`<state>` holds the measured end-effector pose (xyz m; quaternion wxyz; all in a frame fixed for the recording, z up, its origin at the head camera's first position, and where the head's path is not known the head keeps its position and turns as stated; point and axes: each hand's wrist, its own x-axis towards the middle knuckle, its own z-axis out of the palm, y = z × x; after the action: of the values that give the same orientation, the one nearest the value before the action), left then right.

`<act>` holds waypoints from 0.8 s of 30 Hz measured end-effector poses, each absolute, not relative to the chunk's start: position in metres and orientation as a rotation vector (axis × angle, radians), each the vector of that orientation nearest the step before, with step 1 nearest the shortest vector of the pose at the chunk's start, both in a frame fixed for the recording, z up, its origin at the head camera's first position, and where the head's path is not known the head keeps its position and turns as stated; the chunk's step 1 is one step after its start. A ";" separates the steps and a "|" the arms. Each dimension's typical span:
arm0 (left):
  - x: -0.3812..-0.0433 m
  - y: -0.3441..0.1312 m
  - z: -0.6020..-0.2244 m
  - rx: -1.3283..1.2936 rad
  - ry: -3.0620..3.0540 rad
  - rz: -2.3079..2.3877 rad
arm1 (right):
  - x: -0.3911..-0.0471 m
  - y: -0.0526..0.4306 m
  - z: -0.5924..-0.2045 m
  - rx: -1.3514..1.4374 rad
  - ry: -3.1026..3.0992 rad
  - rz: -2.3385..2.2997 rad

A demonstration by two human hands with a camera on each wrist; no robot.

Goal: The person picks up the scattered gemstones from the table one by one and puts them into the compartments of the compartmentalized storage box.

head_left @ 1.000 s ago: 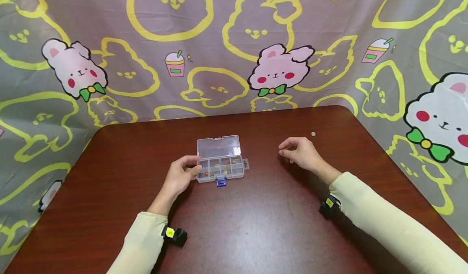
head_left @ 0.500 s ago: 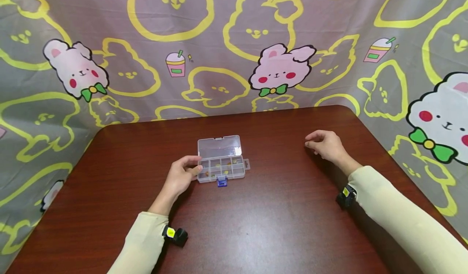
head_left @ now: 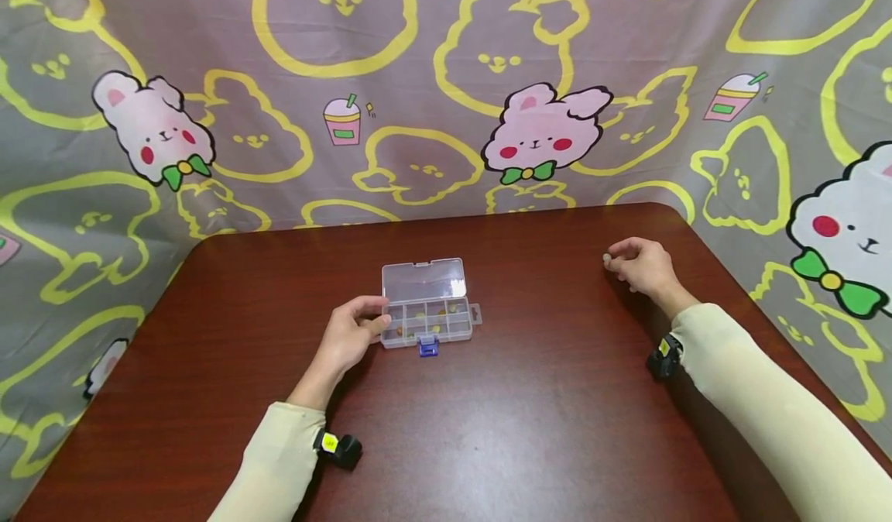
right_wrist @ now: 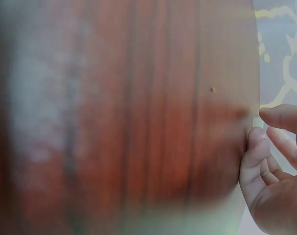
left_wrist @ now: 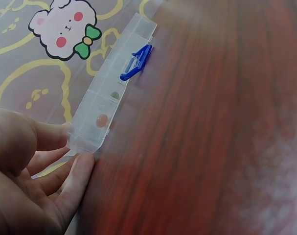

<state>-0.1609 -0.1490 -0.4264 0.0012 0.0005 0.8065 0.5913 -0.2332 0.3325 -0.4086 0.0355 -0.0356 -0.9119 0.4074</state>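
Observation:
A clear plastic compartment box point(head_left: 426, 340) stands on the dark wooden table with its lid point(head_left: 422, 282) raised behind it. Its blue latch point(head_left: 428, 347) hangs at the front. Several small coloured pieces lie in its compartments, among them an orange piece point(left_wrist: 102, 120) and a greenish one point(left_wrist: 115, 95). My left hand point(head_left: 348, 331) grips the box's left end between thumb and fingers. At the far right, my right hand point(head_left: 644, 265) has its thumb and fingertips around a small pale round piece point(head_left: 607, 258), apparently pinching it at the tabletop.
The brown table point(head_left: 530, 398) reaches back to a patterned cloth point(head_left: 418, 80), which rises behind it and along both sides. A clear hanging tab point(head_left: 476, 314) sticks out from the box's right end. A tiny speck point(right_wrist: 213, 89) shows on the table in the right wrist view.
My right hand has moved right and slightly back, reaching the small pale round piece. The left hand has kept its grip on the box. The head view has shifted slightly.

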 end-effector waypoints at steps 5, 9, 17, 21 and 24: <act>-0.162 -0.149 -0.425 0.002 2.539 1.844 | -0.238 0.334 -0.408 -0.114 -2.814 1.246; -0.162 -0.149 -0.426 0.008 2.536 1.847 | -0.243 0.334 -0.408 -0.105 -2.829 1.222; -0.162 -0.149 -0.426 0.007 2.534 1.852 | -0.250 0.333 -0.407 -0.140 -2.871 1.201; -0.162 -0.149 -0.427 0.006 2.530 1.855 | -0.252 0.334 -0.408 -0.162 -2.878 1.211; -0.162 -0.149 -0.426 0.002 2.530 1.851 | -0.254 0.335 -0.410 -0.167 -2.886 1.214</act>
<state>-0.1619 -0.1486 -0.4261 0.0032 0.0005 0.8071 0.5904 -0.2536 0.3354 -0.4100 0.0033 -0.0531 -0.9204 0.3873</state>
